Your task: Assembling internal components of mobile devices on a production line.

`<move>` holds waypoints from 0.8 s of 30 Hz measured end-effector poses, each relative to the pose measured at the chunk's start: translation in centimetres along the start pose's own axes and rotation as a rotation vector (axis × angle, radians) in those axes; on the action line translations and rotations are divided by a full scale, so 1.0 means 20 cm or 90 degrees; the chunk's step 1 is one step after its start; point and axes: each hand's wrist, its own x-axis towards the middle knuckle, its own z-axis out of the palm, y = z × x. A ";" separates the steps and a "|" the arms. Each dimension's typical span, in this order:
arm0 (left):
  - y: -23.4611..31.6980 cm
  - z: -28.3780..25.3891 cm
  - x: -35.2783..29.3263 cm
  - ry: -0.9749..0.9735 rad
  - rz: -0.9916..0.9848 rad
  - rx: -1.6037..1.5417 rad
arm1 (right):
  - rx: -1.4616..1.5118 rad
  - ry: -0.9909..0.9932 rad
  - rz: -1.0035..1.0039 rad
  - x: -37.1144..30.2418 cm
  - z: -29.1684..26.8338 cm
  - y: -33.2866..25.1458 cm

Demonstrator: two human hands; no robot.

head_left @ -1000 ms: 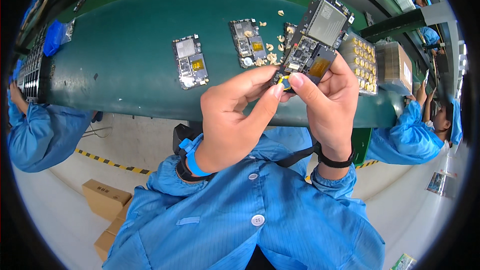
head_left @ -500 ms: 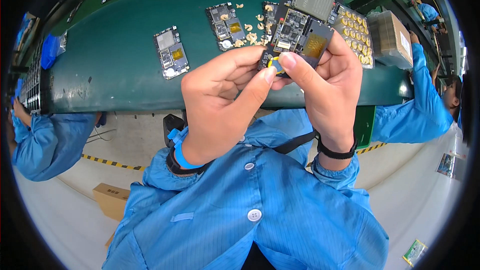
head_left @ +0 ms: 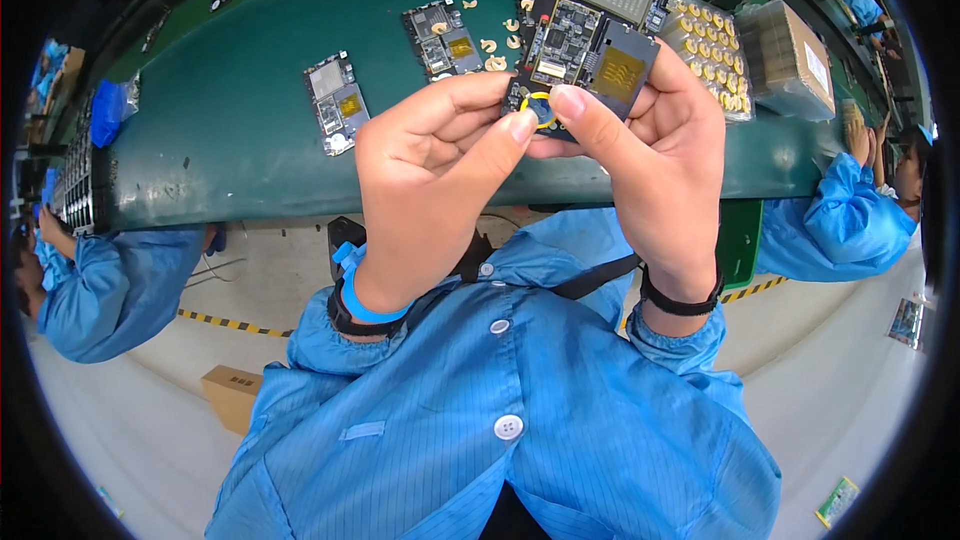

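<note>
A dark circuit board with a large silver shield is held up over the table edge in both hands. Near its lower left corner lies a round dark piece with a yellow ring. My left hand pinches that corner, its thumb tip at the ring's lower left. My right hand wraps the board's right side, with its thumb at the ring's right edge. Fingers behind the board are partly hidden. Further boards lie on the green table, and small beige curved pieces are scattered near the held one.
Right of the board is a clear tray of round yellow-rimmed pieces, beside a wrapped cardboard box. A blue bag lies on the table at left. Blue-sleeved co-workers sit on both sides.
The board and both hands have shifted slightly left and up in view. My thumbs cover less of the yellow ring, so more of it shows. Both hands still grip the board.
</note>
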 end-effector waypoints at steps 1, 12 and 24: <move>-0.01 -0.01 0.01 0.014 -0.007 0.005 | 0.003 -0.003 0.003 0.00 0.00 -0.01; -0.02 -0.05 0.04 -0.020 -0.071 -0.044 | 0.068 -0.022 0.011 -0.04 -0.02 -0.04; -0.03 -0.08 0.05 0.003 -0.094 -0.040 | 0.025 -0.001 0.027 -0.01 0.00 0.01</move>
